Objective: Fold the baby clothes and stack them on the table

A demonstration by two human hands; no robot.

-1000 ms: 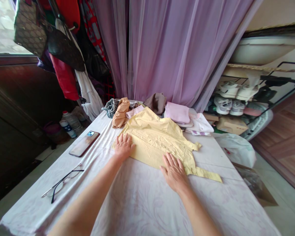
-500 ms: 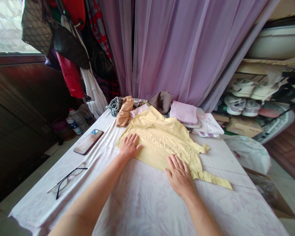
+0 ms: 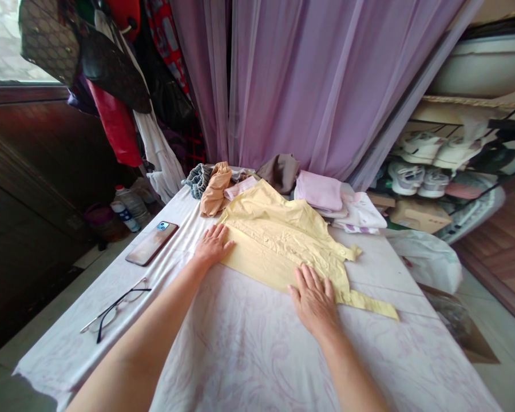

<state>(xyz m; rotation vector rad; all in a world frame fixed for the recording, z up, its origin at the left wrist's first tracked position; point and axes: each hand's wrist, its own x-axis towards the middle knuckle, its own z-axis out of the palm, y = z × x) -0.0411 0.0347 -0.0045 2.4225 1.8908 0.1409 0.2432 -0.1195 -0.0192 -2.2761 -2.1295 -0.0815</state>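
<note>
A yellow buttoned garment (image 3: 278, 234) lies spread on the cloth-covered table (image 3: 249, 349), creased along its row of buttons. Its strap-like ends point to the right. My left hand (image 3: 213, 245) lies flat at the garment's left edge, fingers stretched out and holding nothing. Lower down and to the right, my right hand (image 3: 315, 300) rests palm down on the near edge of the cloth, its fingers extended. Neither hand grips the fabric.
A phone (image 3: 152, 243) and eyeglasses (image 3: 115, 309) lie on the left side of the table. At the back are a crumpled orange-brown cloth (image 3: 216, 190), a dark brown cloth (image 3: 278, 173) and folded pink cloth (image 3: 318, 190). Shoes (image 3: 418, 178) stand on a rack at right.
My left hand has slid left, off the middle of the garment's left part to its edge. My right hand stays in nearly the same place on the fabric. The view has shifted slightly.
</note>
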